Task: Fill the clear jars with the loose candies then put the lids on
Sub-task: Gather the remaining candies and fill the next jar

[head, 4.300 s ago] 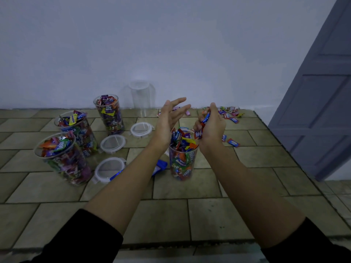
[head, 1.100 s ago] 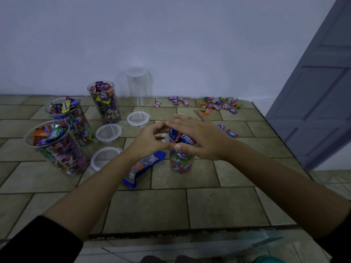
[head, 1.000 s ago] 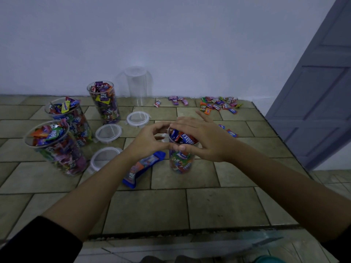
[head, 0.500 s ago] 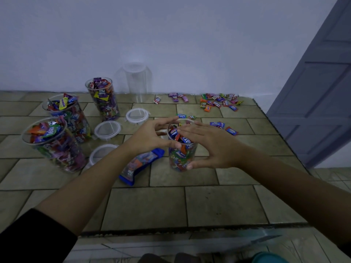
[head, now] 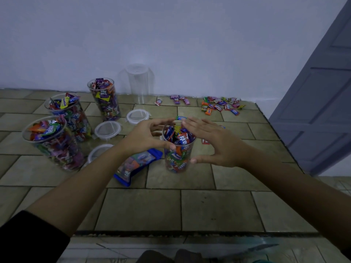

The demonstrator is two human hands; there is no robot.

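Both hands are spread apart and hold nothing. The left hand (head: pixel 146 136) and right hand (head: pixel 215 144) curve loosely on either side of the middle jar (head: pixel 178 158), a clear plastic cylinder heaped to the rim with crinkly wrapped sweets. It stands on the tan tiled surface (head: pixel 218 205). Whether the thumbs touch its wall I cannot tell.

At far left stand three more filled jars (head: pixel 57 147), all lidless. Just beside them lie three round, translucent lids (head: pixel 107 129). One empty jar (head: pixel 139 86) stands at the back against the wall. One glossy blue packet (head: pixel 136 166) lies flat below the left wrist. Loose candies (head: pixel 221 106) are scattered at back right, near a grey panelled door (head: pixel 321 114).
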